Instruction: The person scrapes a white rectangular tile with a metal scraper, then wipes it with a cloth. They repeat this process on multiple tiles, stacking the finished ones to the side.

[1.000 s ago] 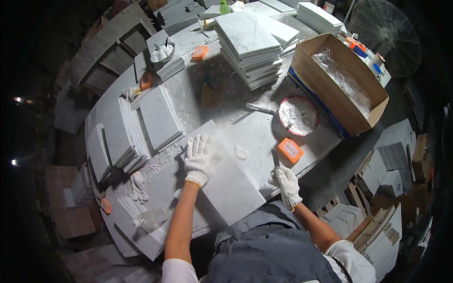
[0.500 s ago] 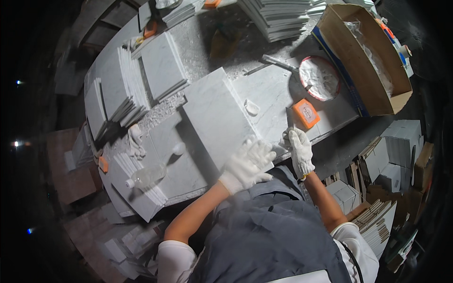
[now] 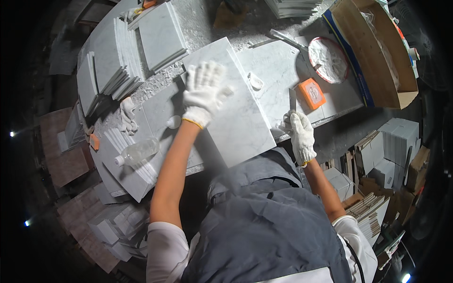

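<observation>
My left hand [image 3: 205,92], in a white knit glove, lies with fingers spread on the far left part of a grey-veined white marble tile [image 3: 238,120]. The tile sits raised above the tabletop, and its near corner reaches over the table's front edge toward my apron. My right hand [image 3: 301,134], gloved too, is closed around a putty knife [image 3: 292,99] whose narrow flat blade points away from me. Its handle is hidden in my fist. Just beyond that hand lies an orange block [image 3: 312,94]. A small white scrap [image 3: 255,81] rests beside the tile's right edge.
A red-rimmed pan of white paste [image 3: 328,60] stands at the right, near a long cardboard box [image 3: 368,47]. Stacked tiles [image 3: 113,59] fill the left side. A clear bottle [image 3: 139,151], a loose glove [image 3: 127,115] and an orange piece [image 3: 94,142] lie nearer me.
My left hand has moved from the tile's near edge to its far left part. My right hand still grips the putty knife in about the same place. The view has shifted slightly.
</observation>
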Demonstrator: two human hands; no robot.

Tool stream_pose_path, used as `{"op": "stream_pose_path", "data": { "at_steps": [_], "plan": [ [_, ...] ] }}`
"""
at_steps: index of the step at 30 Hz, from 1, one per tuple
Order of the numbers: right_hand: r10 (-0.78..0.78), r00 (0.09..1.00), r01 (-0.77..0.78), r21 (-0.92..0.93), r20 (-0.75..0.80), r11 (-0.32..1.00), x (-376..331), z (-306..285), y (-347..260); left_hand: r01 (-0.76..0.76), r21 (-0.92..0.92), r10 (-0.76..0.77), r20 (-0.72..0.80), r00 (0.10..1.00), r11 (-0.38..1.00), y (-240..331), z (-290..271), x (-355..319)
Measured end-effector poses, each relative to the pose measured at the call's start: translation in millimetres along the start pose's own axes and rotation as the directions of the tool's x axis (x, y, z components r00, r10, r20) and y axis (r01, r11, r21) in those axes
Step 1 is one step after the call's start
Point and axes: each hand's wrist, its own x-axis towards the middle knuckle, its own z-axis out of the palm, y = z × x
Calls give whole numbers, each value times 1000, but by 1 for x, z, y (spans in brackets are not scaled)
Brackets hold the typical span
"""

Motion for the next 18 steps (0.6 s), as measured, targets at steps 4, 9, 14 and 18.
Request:
{"op": "stream_pose_path", "data": {
  "at_steps": [4,9,14,18],
  "plan": [
    [48,995,-53,-55,-85,997,-7,-4,-4,-276,-83,288,298,910,958,94,-52,-45],
    [49,985,-56,-40,-167,998,-9,-7,-9,-302,-828,509,-23,861,473,98,-75,-106],
    [52,987,-63,-71,-151,995,-2,-11,-12,13,-928,7,17,1000,372,55,-75,-160],
    [67,993,-72,-47,-94,996,4,-6,-9,726,-659,-376,734,566,-194,58,-83,-181]
  ]
}}
